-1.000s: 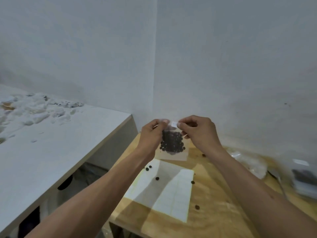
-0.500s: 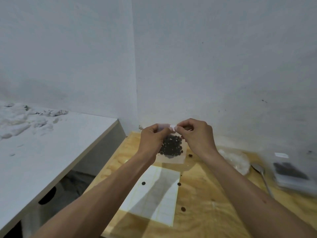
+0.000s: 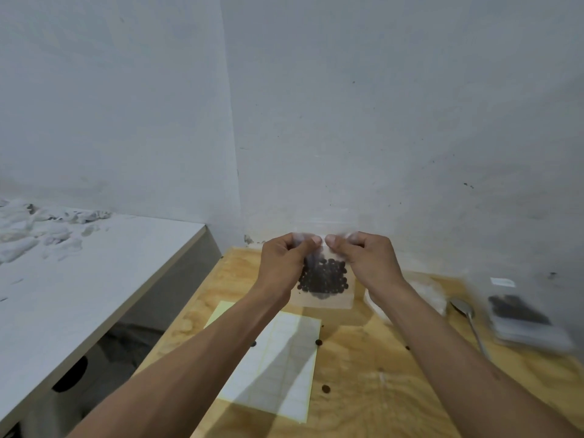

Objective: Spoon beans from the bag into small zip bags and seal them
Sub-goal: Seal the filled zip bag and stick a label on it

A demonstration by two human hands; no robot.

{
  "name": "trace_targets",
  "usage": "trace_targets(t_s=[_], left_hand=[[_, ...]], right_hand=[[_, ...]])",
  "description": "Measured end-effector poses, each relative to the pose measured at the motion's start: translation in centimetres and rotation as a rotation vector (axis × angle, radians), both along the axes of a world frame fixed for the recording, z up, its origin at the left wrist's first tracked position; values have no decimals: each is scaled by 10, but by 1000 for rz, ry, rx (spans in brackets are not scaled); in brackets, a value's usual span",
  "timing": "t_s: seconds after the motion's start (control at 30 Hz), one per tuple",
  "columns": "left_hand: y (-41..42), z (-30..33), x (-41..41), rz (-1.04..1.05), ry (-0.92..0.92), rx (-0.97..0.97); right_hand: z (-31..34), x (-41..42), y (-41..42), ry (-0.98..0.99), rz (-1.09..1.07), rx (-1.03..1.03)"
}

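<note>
Both thumbs now meet at the middle of the bag's top edge, having closed in from the corners.

Left hand (image 3: 284, 263) and right hand (image 3: 366, 263) pinch the clear, soft zip bag (image 3: 325, 298) with curled fingers, above the plywood worktop (image 3: 379, 390). Round dark beans (image 3: 324, 278) fill its lower half. Below lie a gridded white paper sheet (image 3: 278, 374) and a metal spoon (image 3: 464, 311). No legible writing.
</note>
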State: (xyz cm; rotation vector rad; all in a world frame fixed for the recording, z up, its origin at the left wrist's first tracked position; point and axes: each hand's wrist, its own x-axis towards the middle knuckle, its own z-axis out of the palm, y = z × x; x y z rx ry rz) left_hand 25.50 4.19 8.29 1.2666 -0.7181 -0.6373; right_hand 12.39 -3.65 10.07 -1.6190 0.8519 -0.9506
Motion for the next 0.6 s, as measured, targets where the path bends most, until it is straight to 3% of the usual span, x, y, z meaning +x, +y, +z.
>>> trace_targets(t_s=[0.23, 0.37, 0.47, 0.6], left_hand=[[-7, 5, -15, 20, -12, -4], [-13, 9, -16, 39, 5, 26], [-23, 8, -14, 46, 54, 40], [-35, 6, -30, -88, -121, 251]], right_hand=[[-1, -2, 1, -21, -110, -36], [-2, -10, -3, 95, -37, -33], [-1, -30, -7, 132, 82, 91], [-3, -68, -21, 92, -88, 136]])
